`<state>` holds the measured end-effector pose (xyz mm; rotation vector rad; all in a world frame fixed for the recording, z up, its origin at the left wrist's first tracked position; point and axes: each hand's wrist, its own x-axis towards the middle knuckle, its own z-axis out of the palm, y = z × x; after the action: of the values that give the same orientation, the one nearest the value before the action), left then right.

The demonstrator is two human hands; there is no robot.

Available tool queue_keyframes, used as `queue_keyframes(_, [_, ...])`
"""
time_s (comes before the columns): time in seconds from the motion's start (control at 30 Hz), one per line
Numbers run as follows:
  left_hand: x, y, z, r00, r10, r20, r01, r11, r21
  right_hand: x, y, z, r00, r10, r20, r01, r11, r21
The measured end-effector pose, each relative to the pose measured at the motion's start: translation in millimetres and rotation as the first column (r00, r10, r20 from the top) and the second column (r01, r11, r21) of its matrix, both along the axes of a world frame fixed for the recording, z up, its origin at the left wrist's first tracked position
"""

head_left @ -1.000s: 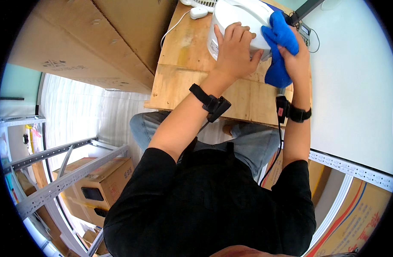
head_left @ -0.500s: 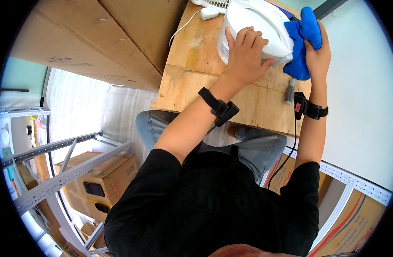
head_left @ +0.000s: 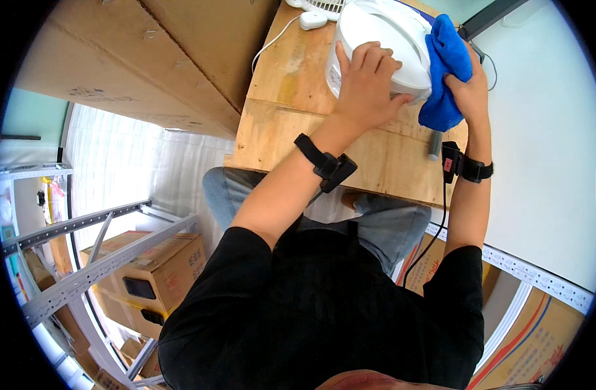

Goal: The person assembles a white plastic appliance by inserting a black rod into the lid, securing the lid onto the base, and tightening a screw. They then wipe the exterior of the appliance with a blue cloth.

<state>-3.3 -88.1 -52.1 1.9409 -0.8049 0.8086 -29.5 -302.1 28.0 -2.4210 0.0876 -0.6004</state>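
A white rounded appliance that looks like a rice cooker (head_left: 376,29) stands on a wooden table. My left hand (head_left: 369,84) lies across its near side and top, fingers spread and thumb apart. At the appliance's right side is a blue cloth (head_left: 446,81), touching or very close to its wall. My right hand (head_left: 472,91) grips this cloth from the right, thumb over it and the other fingers mostly hidden behind. Just below the cloth lies a grey marker-like stick (head_left: 434,145), its far end covered by the cloth.
The wooden table (head_left: 278,140) has its near edge over my knees. A white vented device (head_left: 327,6) and a small white piece (head_left: 313,20) with a cord sit at the far left. A large cardboard box (head_left: 135,71) rises left of the table; a metal shelf frame (head_left: 109,250) stands lower left.
My right hand and the cloth have shifted slightly left and nearer, and the cloth now covers more of the grey stick. My left hand stays on the appliance.
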Motion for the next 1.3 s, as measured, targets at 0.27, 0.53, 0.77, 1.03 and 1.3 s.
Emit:
queue_keyframes(0.27, [3,9,0,0.999,-0.052,0.005,0.052,0.999,0.008,-6,6,-1,0.998,-0.057,0.032,0.058,0.998,-0.03])
queue_keyframes(0.53, [-10,8,14,0.998,0.024,-0.052,-0.018,0.992,0.124,-22,16,3,0.996,-0.084,0.044,0.086,0.995,-0.053])
queue_keyframes(0.77, [-31,-15,36,0.974,0.212,-0.082,-0.165,0.908,0.386,-41,30,14,0.995,-0.1,-0.008,0.1,0.995,-0.014])
queue_keyframes(1.03, [-21,-16,28,0.98,0.196,-0.02,-0.172,0.901,0.398,-46,18,6,0.999,-0.031,0.033,0.031,0.999,0.023])
queue_keyframes(1.3, [-15,8,32,0.998,0.046,-0.037,-0.029,0.925,0.379,-56,8,5,0.99,0.05,0.132,-0.064,0.992,0.106])
